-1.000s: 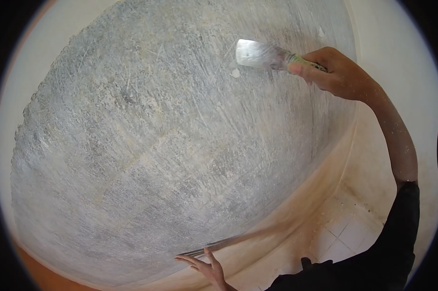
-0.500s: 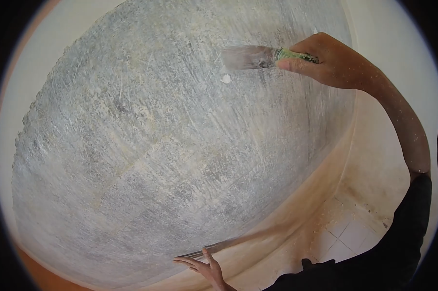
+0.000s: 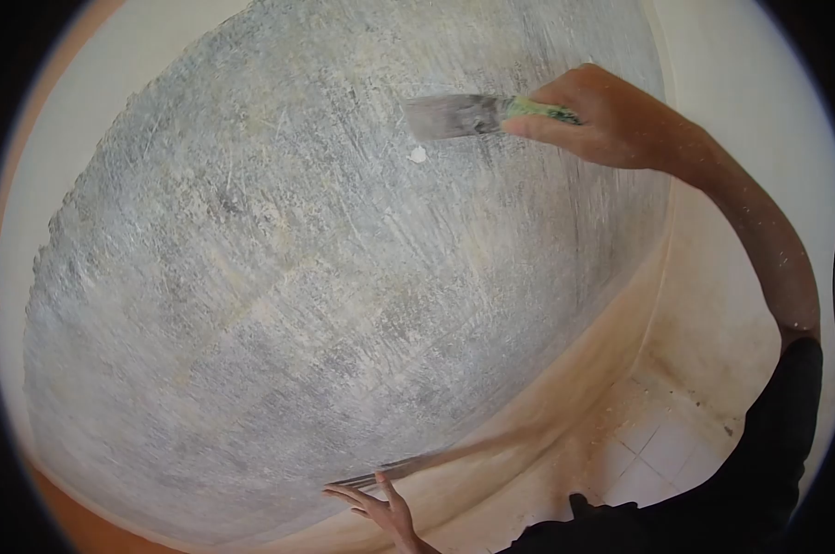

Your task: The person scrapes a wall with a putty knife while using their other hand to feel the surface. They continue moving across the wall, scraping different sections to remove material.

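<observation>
Up on the wall, my right hand is closed round the green patterned handle of a putty knife. Its wide grey blade points left and lies at or close to the wall; exact contact is hard to tell. A small white spot shows just under the blade. Lower down, my left hand has its fingers spread, with the fingertips at the bottom part of the wall and nothing in it. The rough, scratched grey wall patch stretches between both hands.
Smooth pale wall borders the grey patch at the left. A tan wall strip runs along its lower right edge. White floor tiles with small crumbs lie at the lower right.
My right hand and the putty knife have shifted a little to the left. My left hand stays spread at the wall. The whole view has moved slightly.
</observation>
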